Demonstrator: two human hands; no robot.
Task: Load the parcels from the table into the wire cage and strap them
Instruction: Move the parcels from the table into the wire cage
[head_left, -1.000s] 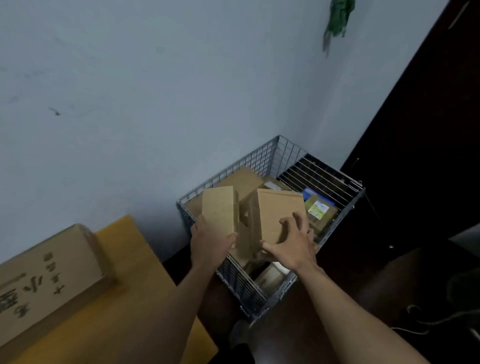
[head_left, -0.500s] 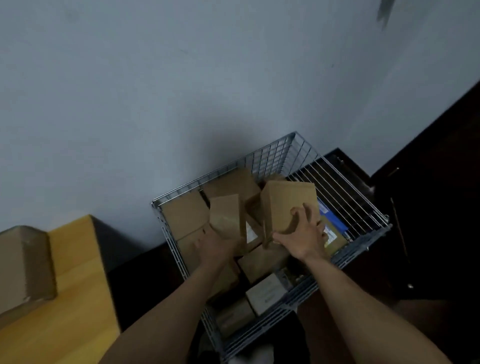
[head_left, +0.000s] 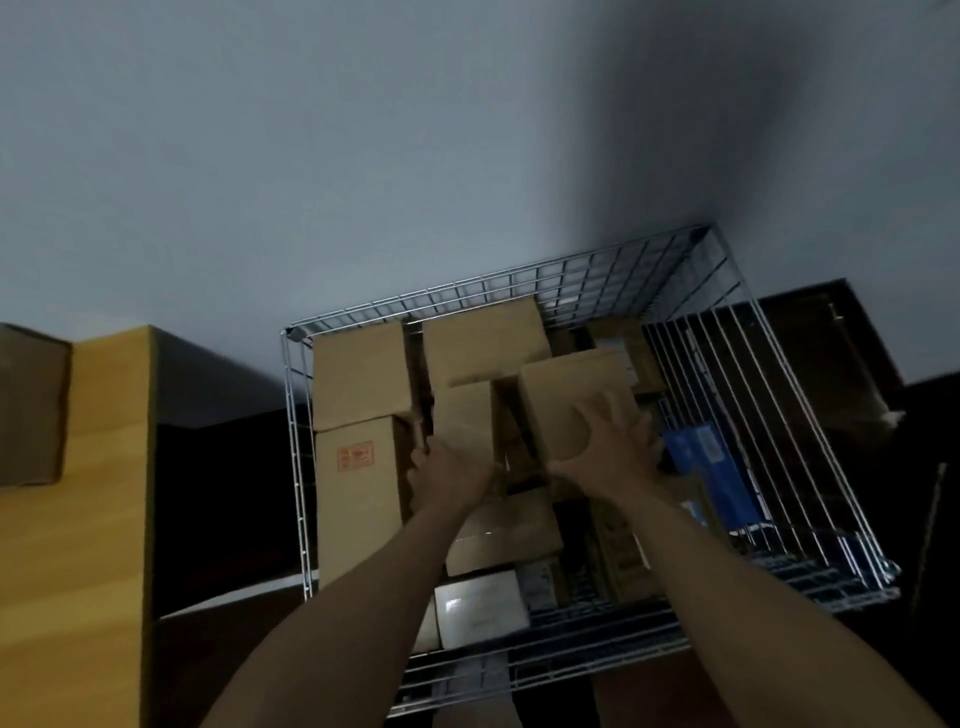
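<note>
Grey wall corner, dim light; silver wire cage (head_left: 519, 271) against it, crowded with brown boxes. Step in hand: setting two parcels inside. Left hand (head_left: 449, 478) grips lower end of narrow brown cardboard parcel (head_left: 462, 415), upright, mid-cage. Right hand (head_left: 608, 447), fingers spread, clasps wider brown cardboard parcel (head_left: 566, 389), tilted, just beside. Next, likely: lower both into gap between stacks, let go. Yellow wooden table (head_left: 78, 519) at left holds large cardboard box (head_left: 28, 405); no strap visible

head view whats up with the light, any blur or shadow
Head view: dim, bluish light; a broad dark shadow crosses the wall above the wire cage; the right hand and its wide parcel look motion-smeared, the left hand on the narrow parcel less so.
</note>
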